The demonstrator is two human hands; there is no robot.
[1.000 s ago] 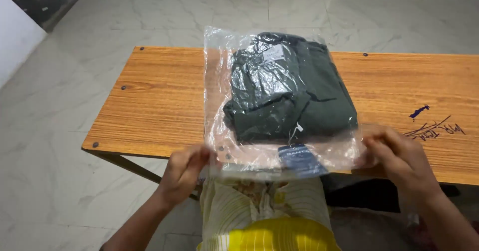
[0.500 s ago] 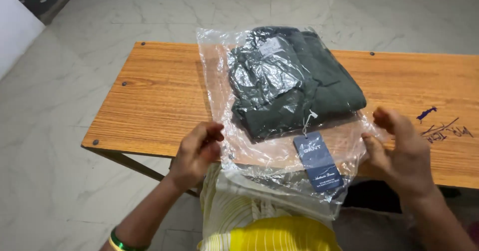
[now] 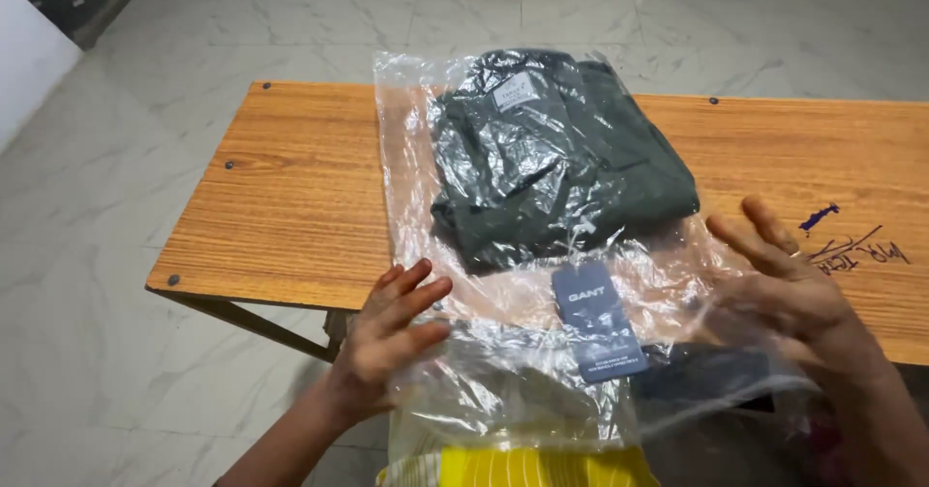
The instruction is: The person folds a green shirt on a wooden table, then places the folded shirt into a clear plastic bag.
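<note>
While the left hand (image 3: 392, 337) and right hand (image 3: 789, 289) stand open-fingered, flat against its near edges, the plastic bag (image 3: 503, 351) (dark green shirt (image 3: 561, 172) inside) lies between them on the bench (image 3: 281, 206).

clear plastic bag (image 3: 503, 390) with folded dark green garment (image 3: 561, 172) on wooden table (image 3: 290, 187) | hands: left hand (image 3: 392, 337), right hand (image 3: 789, 289) flat against bag sides

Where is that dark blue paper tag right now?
In the head view, the blue tag sits inside the clear plastic bag, just below the folded dark green garment, between the left hand and right hand.
</note>
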